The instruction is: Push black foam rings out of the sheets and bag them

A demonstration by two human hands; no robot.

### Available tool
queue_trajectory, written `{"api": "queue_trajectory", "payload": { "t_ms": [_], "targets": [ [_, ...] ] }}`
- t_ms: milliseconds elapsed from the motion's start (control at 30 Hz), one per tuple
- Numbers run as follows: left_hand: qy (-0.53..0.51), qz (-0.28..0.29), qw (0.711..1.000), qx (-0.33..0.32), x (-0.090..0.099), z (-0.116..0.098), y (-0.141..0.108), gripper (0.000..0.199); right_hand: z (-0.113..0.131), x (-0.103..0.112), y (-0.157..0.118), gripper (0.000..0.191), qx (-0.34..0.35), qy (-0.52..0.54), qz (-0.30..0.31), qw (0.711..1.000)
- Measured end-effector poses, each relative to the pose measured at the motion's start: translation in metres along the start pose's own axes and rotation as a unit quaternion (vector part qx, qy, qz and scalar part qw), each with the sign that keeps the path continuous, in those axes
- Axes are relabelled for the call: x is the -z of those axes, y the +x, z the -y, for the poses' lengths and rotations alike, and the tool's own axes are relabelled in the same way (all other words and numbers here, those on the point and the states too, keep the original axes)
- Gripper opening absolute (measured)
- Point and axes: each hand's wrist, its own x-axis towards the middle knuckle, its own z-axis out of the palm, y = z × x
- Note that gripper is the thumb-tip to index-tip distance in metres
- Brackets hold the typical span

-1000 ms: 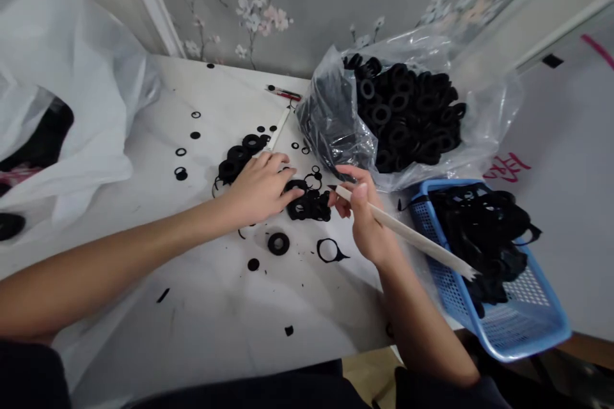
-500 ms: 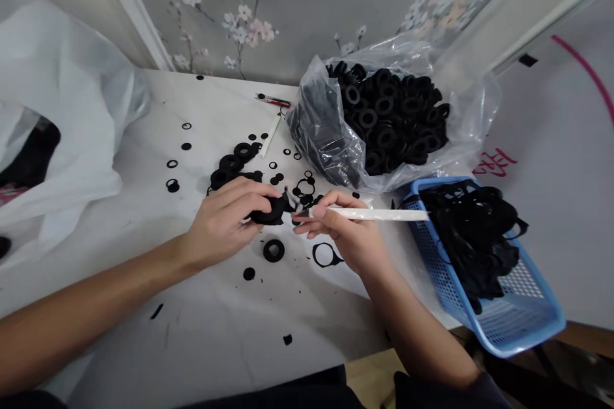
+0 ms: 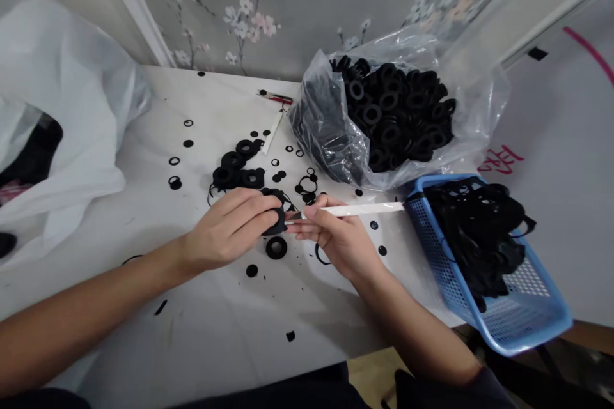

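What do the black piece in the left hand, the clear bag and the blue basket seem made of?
Black piece: possibly rubber or foam, unclear which; matte, without glints.
Clear bag: likely plastic film, glossy, with creases and bright glints.
Blue basket: probably moulded plastic, smooth rim, regular perforations.

Partly hidden black piece (image 3: pixel 275 225) just beside dark-tipped white tool (image 3: pixel 367 209)

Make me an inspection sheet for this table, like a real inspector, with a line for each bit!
Surface: white table, scattered with black bits.
Job's things: black piece and white dark-tipped tool.
Clutter: black discs, thin rings.
Hands: left hand grips the piece; right hand holds the tool, its tip close by; contact unclear.
Cables: nothing seen.
Surroundings: clear bag of black rings; blue basket of black scraps; floral wall.
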Motion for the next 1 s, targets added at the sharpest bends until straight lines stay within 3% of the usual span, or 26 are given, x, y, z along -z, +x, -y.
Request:
{"api": "queue_trajectory", "payload": {
  "t_ms": [267, 533, 667, 767, 867, 933, 1000],
  "targets": [
    [0.036, -0.007, 0.999, -0.033, 0.002, -0.001, 0.006, 0.015, -0.006, 0.002, 0.003, 0.022, 0.027, -0.028, -0.020, 0.999],
    [0.044, 0.016, 0.999, -0.023, 0.001, -0.001, 0.004, 0.018, -0.008, 0.004, 0.004, 0.021, 0.048, -0.093, -0.024, 0.994],
    [0.010, 0.038, 0.999, 0.028, -0.003, -0.004, -0.003, 0.022, -0.009, 0.005, 0.002, 0.020, 0.126, -0.187, -0.038, 0.974],
    [-0.048, 0.042, 0.990, 0.122, -0.005, -0.008, -0.003, 0.027, -0.010, 0.008, 0.002, 0.018, 0.199, -0.253, -0.064, 0.945],
    [-0.136, 0.051, 0.943, 0.300, -0.004, -0.011, 0.002, 0.020, -0.010, 0.011, 0.006, 0.019, 0.217, -0.252, -0.082, 0.940],
    [-0.212, 0.078, 0.870, 0.438, -0.003, -0.010, 0.007, 0.022, -0.010, 0.013, 0.009, 0.020, 0.214, -0.227, -0.086, 0.946],
    [-0.305, 0.123, 0.779, 0.534, -0.004, -0.008, 0.010, 0.030, -0.011, 0.014, 0.012, 0.020, 0.215, -0.227, -0.089, 0.946]
  ]
}}
